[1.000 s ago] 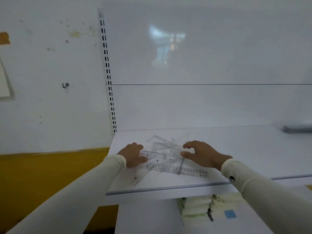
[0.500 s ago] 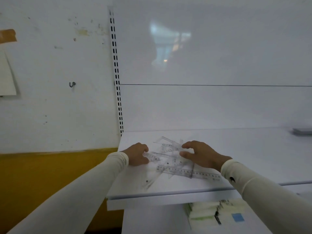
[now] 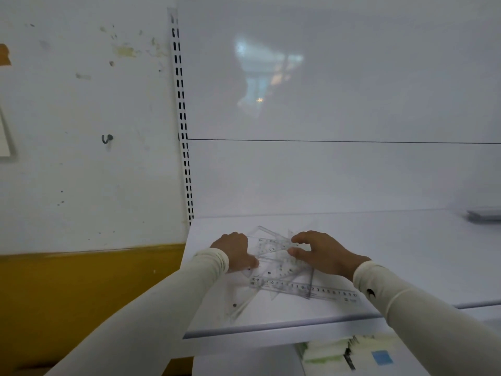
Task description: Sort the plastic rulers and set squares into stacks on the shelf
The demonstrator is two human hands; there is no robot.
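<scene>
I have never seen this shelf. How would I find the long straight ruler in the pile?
Look at the white shelf, near its left end, where both hands rest on a loose pile of clear plastic rulers and set squares. The long straight ruler lies nearest the front edge, reaching right beyond the pile. Unlike the triangular pieces, it is a narrow strip with one row of numbers.

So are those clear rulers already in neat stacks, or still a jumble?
Still a jumble. The clear rulers and set squares lie crisscrossed at different angles on the shelf, between the left hand and right hand.

A white shelf (image 3: 393,253) bears a jumbled pile of clear rulers and set squares (image 3: 282,270).
</scene>
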